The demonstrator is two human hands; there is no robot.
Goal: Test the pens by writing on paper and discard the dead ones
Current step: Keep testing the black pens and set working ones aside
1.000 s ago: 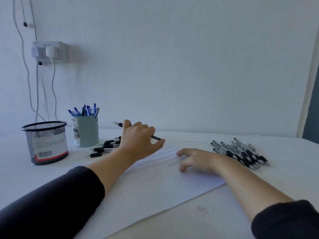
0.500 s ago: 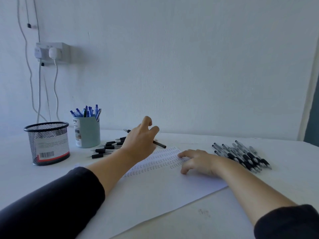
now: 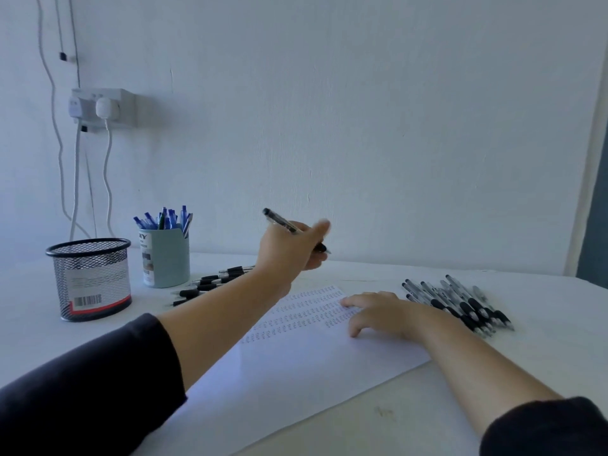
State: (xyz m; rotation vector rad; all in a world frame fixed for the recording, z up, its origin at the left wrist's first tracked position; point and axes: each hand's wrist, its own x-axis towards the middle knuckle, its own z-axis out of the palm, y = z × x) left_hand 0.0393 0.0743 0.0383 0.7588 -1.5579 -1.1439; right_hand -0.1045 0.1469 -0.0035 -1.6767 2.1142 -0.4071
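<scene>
You are gripping one black pen (image 3: 289, 227) in your left hand (image 3: 289, 255), raised above the paper (image 3: 296, 363), tip toward 4 o'clock, likely for testing. Your right hand (image 3: 385, 312) is lying flat, fingers relaxed, pinning the sheet. Untested pens (image 3: 460, 302) are waiting at 3 o'clock; the mesh bin (image 3: 90, 278) is standing at 9 o'clock on the worktop (image 3: 543, 340).

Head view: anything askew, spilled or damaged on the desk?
Nothing spilled or damaged. Only the white sheet of paper lies skewed to the desk edge, pinned by the right hand. The left hand holds a black-grip pen in the air. A small dark smudge marks the white desk near the front.
</scene>
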